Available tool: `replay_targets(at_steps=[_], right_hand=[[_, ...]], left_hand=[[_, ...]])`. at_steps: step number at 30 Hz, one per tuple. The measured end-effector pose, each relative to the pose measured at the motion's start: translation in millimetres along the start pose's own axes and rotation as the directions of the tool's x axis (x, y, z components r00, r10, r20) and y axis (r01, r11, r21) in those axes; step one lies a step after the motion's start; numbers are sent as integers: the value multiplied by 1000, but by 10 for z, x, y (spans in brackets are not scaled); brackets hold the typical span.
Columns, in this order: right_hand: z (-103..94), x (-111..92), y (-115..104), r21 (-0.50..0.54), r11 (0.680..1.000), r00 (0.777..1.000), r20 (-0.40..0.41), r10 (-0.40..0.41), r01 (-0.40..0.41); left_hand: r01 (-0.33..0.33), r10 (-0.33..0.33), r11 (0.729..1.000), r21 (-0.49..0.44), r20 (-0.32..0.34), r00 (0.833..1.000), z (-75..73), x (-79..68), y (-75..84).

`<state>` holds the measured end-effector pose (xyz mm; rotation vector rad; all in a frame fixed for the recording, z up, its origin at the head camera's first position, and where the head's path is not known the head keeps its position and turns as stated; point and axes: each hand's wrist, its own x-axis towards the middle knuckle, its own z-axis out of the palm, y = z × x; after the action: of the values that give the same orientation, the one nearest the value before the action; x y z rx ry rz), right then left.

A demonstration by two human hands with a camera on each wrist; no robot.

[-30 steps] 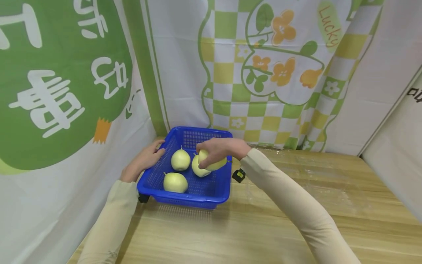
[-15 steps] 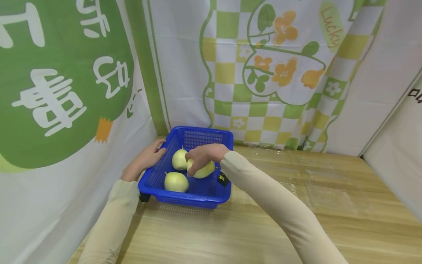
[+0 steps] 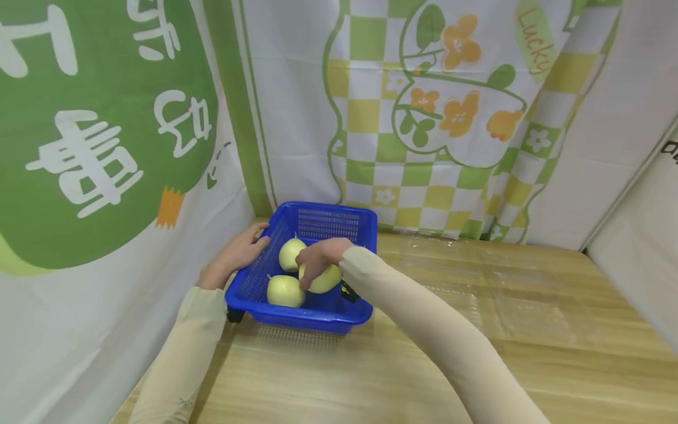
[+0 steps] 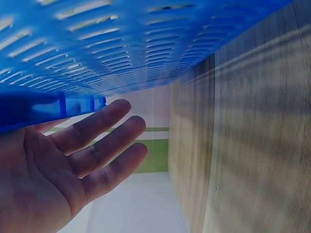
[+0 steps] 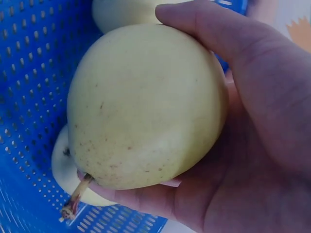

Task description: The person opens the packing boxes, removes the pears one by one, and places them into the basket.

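A blue plastic basket (image 3: 302, 323) with slotted walls stands on the table, holding pale yellow-green pears. My right hand (image 3: 320, 262) is inside it, gripping a pear (image 5: 146, 107) by its sides, with the stem showing. Close beside it are a pear (image 3: 290, 254) at the back left and another pear (image 3: 286, 291) at the front. In the right wrist view, part of a pear (image 5: 60, 162) shows behind the held one. At the basket's left rim, my left hand (image 3: 241, 252) touches the edge; in the left wrist view its fingers (image 4: 109, 148) are extended and spread under the rim.
The basket stands on a wood-grain table (image 3: 424, 365). A patterned cloth (image 3: 424, 176) hangs behind, and a green and white cloth (image 3: 132, 247) rises close on the left. Clear tape-like film (image 3: 529, 312) lies on the table at the right.
My right hand, holding the pear, has moved left and slightly lower in the basket, covering the pear that lay there. The left hand stays at the rim.
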<state>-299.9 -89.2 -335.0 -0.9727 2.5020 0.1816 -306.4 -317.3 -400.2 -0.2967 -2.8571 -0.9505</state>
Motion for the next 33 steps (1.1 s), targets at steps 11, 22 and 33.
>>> replay_targets(at_steps=[11,22,33], right_hand=[[146,-18,-44,-40,999,1000,2,0,0],[166,19,-15,1,998,998,30,-57,57],[143,10,22,63,995,997,10,-75,74]], left_hand=[[-8,9,1000,-30,18,1000,22,40,8],[26,-26,1000,-17,13,1000,-26,-8,30],[24,-24,1000,-10,25,999,-57,-20,65]])
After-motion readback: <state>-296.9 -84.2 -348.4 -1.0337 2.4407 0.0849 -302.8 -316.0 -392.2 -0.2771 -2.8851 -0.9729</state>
